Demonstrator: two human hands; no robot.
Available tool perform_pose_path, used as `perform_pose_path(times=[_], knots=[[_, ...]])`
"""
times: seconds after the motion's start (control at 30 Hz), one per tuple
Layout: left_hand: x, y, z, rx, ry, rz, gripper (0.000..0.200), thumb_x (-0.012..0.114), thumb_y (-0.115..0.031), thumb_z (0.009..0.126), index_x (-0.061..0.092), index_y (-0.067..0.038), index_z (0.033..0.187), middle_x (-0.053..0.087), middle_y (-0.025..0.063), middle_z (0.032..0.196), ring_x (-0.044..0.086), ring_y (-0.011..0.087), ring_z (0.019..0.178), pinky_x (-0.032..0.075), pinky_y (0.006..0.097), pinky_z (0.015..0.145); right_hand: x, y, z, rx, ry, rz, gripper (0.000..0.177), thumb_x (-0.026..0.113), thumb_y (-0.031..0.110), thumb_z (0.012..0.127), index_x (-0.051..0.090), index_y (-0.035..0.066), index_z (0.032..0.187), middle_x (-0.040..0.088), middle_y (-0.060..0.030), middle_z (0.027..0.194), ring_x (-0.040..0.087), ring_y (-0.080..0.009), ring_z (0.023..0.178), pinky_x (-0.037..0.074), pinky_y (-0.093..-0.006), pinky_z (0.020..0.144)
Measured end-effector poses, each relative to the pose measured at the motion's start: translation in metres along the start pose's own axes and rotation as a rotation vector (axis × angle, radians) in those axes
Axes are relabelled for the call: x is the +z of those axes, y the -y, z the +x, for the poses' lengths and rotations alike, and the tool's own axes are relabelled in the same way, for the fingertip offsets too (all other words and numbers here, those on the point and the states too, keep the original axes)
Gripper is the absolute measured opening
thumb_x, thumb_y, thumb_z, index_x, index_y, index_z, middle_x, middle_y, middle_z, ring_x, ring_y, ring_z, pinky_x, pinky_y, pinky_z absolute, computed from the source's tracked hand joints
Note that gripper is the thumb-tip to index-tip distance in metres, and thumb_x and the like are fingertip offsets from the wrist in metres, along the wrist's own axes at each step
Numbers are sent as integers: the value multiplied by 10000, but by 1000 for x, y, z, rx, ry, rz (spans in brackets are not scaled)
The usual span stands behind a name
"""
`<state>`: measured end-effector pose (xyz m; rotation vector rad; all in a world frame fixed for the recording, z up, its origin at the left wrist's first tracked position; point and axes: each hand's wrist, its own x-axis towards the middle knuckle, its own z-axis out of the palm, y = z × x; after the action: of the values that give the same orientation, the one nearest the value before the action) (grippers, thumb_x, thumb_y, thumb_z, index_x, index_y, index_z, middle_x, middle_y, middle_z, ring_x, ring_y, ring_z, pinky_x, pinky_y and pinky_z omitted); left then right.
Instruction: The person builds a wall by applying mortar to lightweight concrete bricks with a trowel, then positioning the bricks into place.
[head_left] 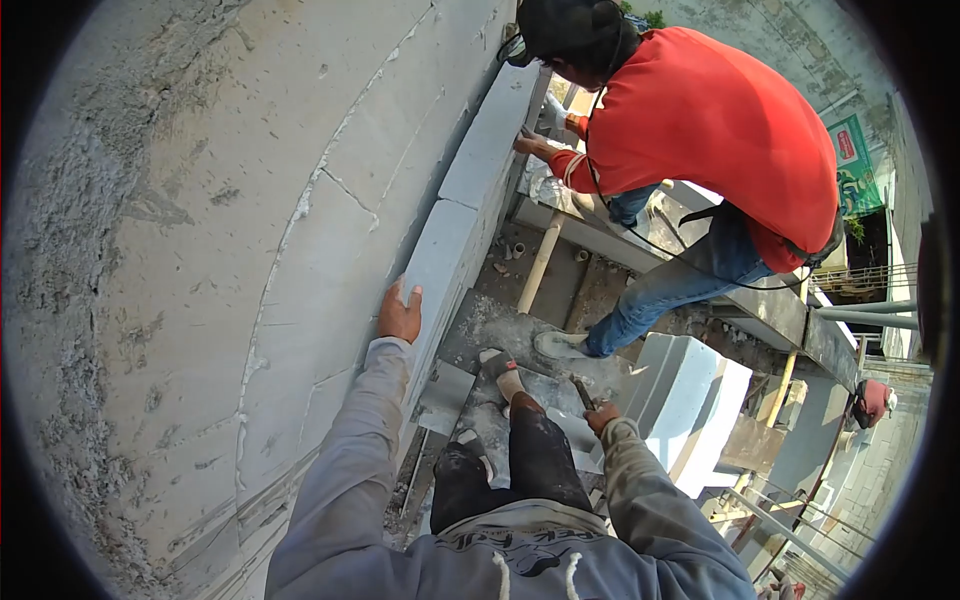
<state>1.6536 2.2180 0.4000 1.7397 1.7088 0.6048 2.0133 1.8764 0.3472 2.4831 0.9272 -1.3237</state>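
My left hand (400,314) lies on the top end of a pale grey block (436,252), thumb and forefinger stretched forward along it. That block sits in a row against the tall wall, end to end with another block (490,135) farther ahead. Low on my right side, my right hand (603,417) is closed around a dark, narrow stick-like tool (581,392) that points up and away. I cannot tell what kind of tool it is. White blocks (690,400) stand stacked just beyond my right hand.
A person in a red top (720,120) bends over the far block, hands near its side. Dusty planks (535,335) bear my feet and the person's shoe. A bamboo pole (541,262) crosses ahead. At the right, scaffold pipes (868,315) and another person (873,402) show lower down.
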Motion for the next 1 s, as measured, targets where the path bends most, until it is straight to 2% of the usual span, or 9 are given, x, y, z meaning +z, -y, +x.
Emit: perform_pose_path(times=[0.13, 0.17, 0.33, 0.53, 0.6, 0.67, 0.83, 0.97, 1.0], knots=[[28, -20, 59, 114, -53, -31, 496, 543, -321, 882, 494, 20, 1238, 528, 230, 1218, 495, 338, 1155, 370, 372, 988, 54, -18, 42, 34, 22, 42, 371, 613, 278, 743, 618, 35, 1024, 646, -218, 864, 652, -321, 793, 501, -392, 727], [39, -17, 75, 134, -85, -11, 511, 534, -338, 886, 488, 26, 1241, 532, 234, 1210, 501, 344, 1148, 373, 370, 985, 40, 6, 29, 95, 112, 90, 406, 603, 306, 756, 567, 34, 1056, 605, -240, 1055, 559, -401, 1030, 452, -448, 864], [84, -21, 134, 117, -111, -34, 578, 476, -424, 893, 465, 19, 1264, 518, 234, 1213, 481, 364, 1143, 373, 398, 977, 126, -35, 100, 38, 23, 24, 376, 578, 283, 773, 552, 33, 1053, 613, -239, 1024, 573, -400, 1001, 462, -456, 848], [115, -23, 159, 113, -166, 259, 607, 477, -458, 876, 469, 10, 1263, 518, 228, 1211, 487, 371, 1131, 381, 413, 971, 210, -69, 163, 119, -117, 70, 414, 530, 218, 777, 493, -11, 1121, 626, -261, 936, 607, -409, 900, 487, -463, 775], [121, -15, 160, 209, -196, 374, 582, 478, -442, 878, 476, -8, 1264, 520, 219, 1208, 494, 363, 1126, 387, 415, 968, 234, -66, 188, 125, -160, 118, 439, 527, 210, 775, 472, -22, 1144, 626, -264, 923, 609, -411, 883, 486, -464, 768], [123, -12, 165, 187, -164, 383, 589, 487, -438, 873, 458, -19, 1286, 495, 219, 1257, 466, 359, 1174, 373, 409, 986, 261, -64, 200, 231, -319, 219, 493, 545, 222, 764, 444, -37, 1171, 626, -263, 911, 610, -406, 873, 483, -460, 758], [121, -2, 179, 246, -112, 240, 627, 487, -432, 867, 378, -62, 1362, 434, 199, 1343, 418, 341, 1240, 328, 378, 1033, 304, -50, 243, 349, -393, 308, 610, 544, 202, 772, 318, -41, 1284, 608, -228, 951, 613, -386, 831, 484, -457, 734], [118, -4, 181, 246, -80, 273, 619, 488, -419, 867, 377, -67, 1364, 434, 172, 1353, 421, 326, 1242, 317, 359, 1043, 392, -93, 312, 490, -424, 333, 634, 579, 227, 764, 326, -34, 1284, 594, -241, 997, 604, -405, 890, 482, -452, 780], [120, -1, 179, 242, -72, 267, 619, 488, -419, 867, 377, -67, 1364, 434, 172, 1353, 421, 326, 1242, 317, 359, 1043, 386, -92, 310, 490, -419, 345, 640, 588, 233, 762, 328, -33, 1284, 590, -245, 1009, 602, -409, 904, 481, -451, 791]])
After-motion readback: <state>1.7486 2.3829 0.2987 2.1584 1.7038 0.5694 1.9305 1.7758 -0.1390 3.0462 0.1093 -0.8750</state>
